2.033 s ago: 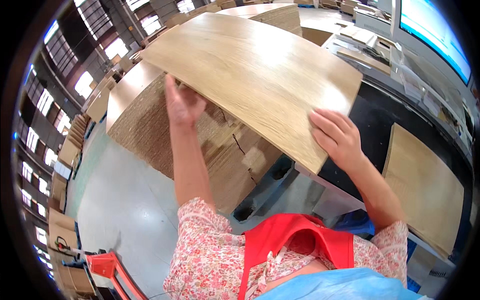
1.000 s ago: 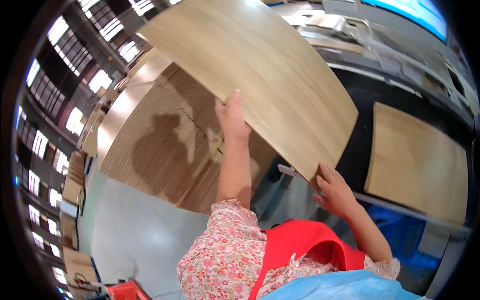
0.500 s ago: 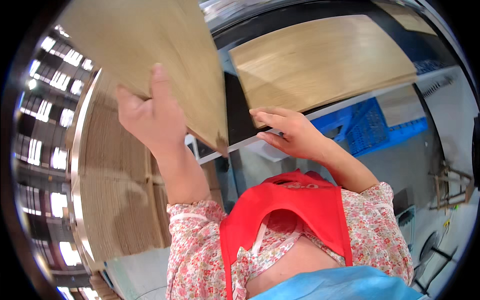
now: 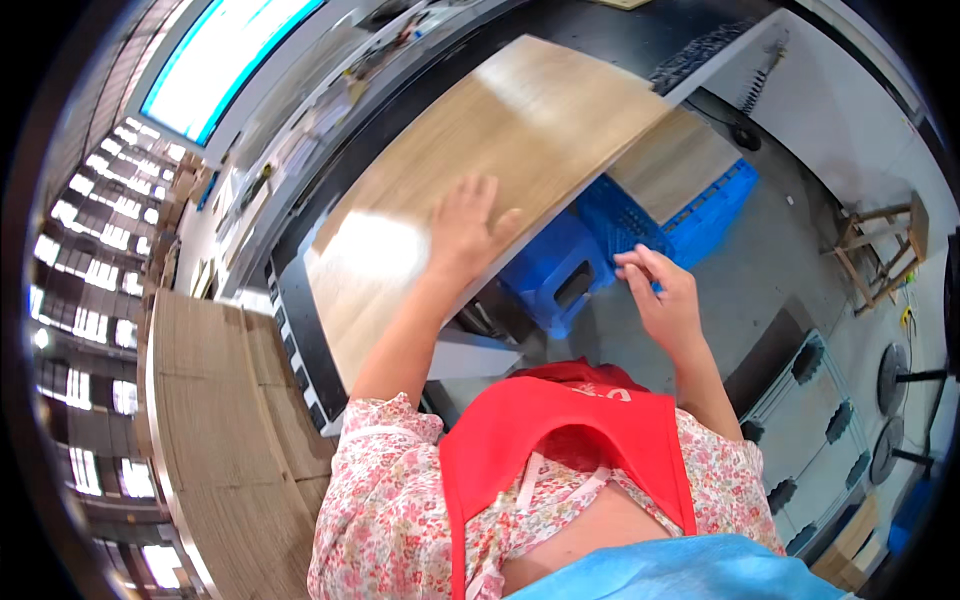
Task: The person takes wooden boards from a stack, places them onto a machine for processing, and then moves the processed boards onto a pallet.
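A large wood-grain board (image 4: 540, 120) lies flat across a black-topped workbench (image 4: 312, 335), its near edge reaching past the bench's front. My left hand (image 4: 462, 235) lies on top of the board near that edge, palm down, fingers spread. Off the board, my right hand (image 4: 668, 305) hangs in the air in front of the bench. Its fingers are loosely bent with nothing visible in them. In the view it appears close to a blue plastic crate (image 4: 715, 215) standing lower down.
A tall stack of brown boards (image 4: 215, 400) stands at my left. A blue plastic stool (image 4: 550, 290) is below the bench front. Another board (image 4: 685, 165) lies over the blue crate. To the right are a wooden stool (image 4: 885, 250) and a bright screen (image 4: 228, 70) far left.
The board my left hand held raised is no longer up; that hand now rests on a board on the bench. My right hand has come away from the board's edge. The view has turned.
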Demonstrator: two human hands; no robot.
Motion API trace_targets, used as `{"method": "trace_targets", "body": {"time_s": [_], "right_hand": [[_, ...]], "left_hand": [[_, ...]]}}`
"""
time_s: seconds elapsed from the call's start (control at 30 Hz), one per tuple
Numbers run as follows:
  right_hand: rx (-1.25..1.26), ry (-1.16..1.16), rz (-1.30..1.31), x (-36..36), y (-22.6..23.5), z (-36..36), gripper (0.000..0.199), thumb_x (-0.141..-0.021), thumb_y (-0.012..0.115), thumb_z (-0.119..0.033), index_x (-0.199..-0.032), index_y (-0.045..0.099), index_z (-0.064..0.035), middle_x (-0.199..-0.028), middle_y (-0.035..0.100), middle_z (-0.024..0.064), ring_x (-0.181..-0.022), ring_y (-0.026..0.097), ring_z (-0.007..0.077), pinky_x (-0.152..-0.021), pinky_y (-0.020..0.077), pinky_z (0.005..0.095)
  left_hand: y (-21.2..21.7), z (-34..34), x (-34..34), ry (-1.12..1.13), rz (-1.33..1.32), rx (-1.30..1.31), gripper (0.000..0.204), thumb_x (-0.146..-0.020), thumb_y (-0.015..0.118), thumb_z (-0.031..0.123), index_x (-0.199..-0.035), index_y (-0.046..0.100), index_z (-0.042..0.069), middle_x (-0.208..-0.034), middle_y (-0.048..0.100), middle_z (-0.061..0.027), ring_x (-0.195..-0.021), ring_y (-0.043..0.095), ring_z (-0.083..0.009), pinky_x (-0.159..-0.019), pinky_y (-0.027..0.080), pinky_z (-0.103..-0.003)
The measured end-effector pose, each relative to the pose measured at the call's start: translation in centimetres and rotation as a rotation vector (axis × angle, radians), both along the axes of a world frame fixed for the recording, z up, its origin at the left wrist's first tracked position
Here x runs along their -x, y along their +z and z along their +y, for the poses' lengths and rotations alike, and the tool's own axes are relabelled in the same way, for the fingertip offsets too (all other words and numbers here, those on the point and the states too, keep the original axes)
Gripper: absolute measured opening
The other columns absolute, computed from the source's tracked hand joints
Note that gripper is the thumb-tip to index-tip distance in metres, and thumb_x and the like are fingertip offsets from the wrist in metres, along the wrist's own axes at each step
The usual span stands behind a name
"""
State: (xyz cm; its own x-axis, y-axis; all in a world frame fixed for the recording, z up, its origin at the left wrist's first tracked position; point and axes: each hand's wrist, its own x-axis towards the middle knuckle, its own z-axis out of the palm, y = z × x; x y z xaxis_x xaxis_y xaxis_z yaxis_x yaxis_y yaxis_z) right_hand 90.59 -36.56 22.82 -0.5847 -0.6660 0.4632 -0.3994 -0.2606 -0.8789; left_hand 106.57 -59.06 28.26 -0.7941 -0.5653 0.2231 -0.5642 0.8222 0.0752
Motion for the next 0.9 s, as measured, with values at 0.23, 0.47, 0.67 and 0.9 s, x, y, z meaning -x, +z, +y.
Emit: {"method": "trace_targets", "body": {"time_s": [0.23,0.47,0.67,0.9], "right_hand": [[-0.101,-0.266,-0.208,7.2,-3.7,7.5,0.027,-0.089,0.056,-0.005,-0.113,0.056,0.0063,-0.094,0.067,0.0144,-0.079,0.065,0.0164,-0.072,0.0511,0.0280],[-0.102,-0.240,-0.129,16.6,-2.3,5.6,0.025,-0.088,0.057,-0.005,-0.111,0.057,0.0059,-0.094,0.067,0.0148,-0.079,0.065,0.0175,-0.072,0.0510,0.0284],[-0.236,-0.075,-0.004,28.5,-2.5,2.3,0.023,-0.086,0.059,-0.008,-0.104,0.059,0.0062,-0.090,0.067,0.0141,-0.078,0.065,0.0216,-0.072,0.0502,0.0297],[-0.539,-0.104,0.058,42.8,-5.1,6.4,0.026,-0.084,0.060,-0.009,-0.104,0.059,0.0070,-0.089,0.065,0.0180,-0.079,0.065,0.0282,-0.070,0.0500,0.0313]], "left_hand": [[-0.8,0.1,6.3,0.050,-0.263,-0.077,0.090,-0.076,0.055,0.064,-0.145,0.024,0.015,-0.151,0.013,-0.0176,-0.138,0.009,-0.0409,-0.104,0.008,-0.064],[-0.3,-3.7,13.9,-0.007,-0.266,-0.086,0.094,-0.067,0.066,0.056,-0.145,0.025,0.024,-0.153,0.012,-0.0113,-0.140,0.007,-0.0372,-0.106,0.007,-0.062],[-1.0,-7.6,20.3,-0.034,0.009,-0.172,0.072,-0.070,0.068,0.046,-0.132,0.047,0.019,-0.145,0.031,-0.0129,-0.135,0.023,-0.0355,-0.106,0.016,-0.058],[2.3,-7.1,33.7,0.208,0.214,-0.321,0.030,-0.080,0.066,0.021,-0.102,0.063,0.001,-0.112,0.057,-0.0150,-0.105,0.053,-0.0329,-0.090,0.042,-0.039]]}}
